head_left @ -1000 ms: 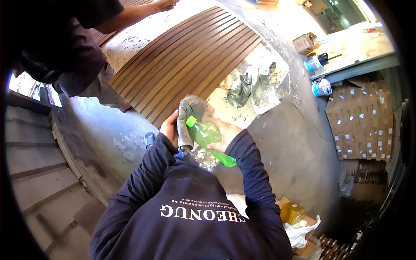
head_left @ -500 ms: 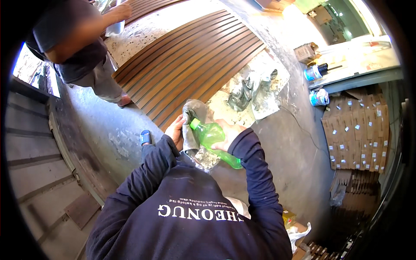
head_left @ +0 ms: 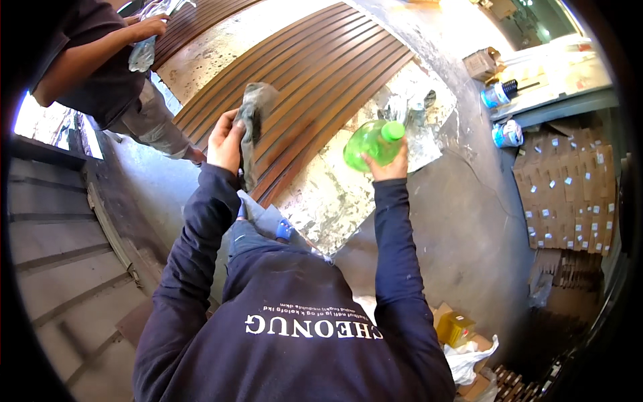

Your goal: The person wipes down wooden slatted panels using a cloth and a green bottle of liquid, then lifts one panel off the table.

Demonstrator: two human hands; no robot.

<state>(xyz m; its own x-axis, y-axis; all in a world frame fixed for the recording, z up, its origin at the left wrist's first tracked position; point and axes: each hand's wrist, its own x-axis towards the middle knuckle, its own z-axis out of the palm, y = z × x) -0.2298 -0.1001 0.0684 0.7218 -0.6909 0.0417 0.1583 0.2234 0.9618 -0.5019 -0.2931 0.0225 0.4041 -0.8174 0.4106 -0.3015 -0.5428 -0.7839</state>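
My left hand [head_left: 226,142] grips a grey, stained rag [head_left: 254,124], which hangs over the near-left part of a brown slatted wooden panel [head_left: 295,80]. In my right hand [head_left: 392,164] is a green plastic bottle [head_left: 367,144] with a green cap, held round its side above the pale, spattered board [head_left: 321,208]. The two hands are well apart. Behind the bottle, crumpled grey cloths or bags [head_left: 422,130] lie on the board's right end, partly hidden by it.
At the upper left a co-worker [head_left: 87,74] holds a clear plastic bottle [head_left: 142,53] beside another slatted panel [head_left: 194,27]. Blue-and-white tubs [head_left: 507,134] stand by the bench at right, above stacked cardboard [head_left: 566,194]. A cable [head_left: 472,171] crosses the floor. A yellow container [head_left: 455,328] sits at lower right.
The rag and bottle were close together in front of me. My left hand has carried the rag forward over the panel; my right has moved the bottle forward and right.
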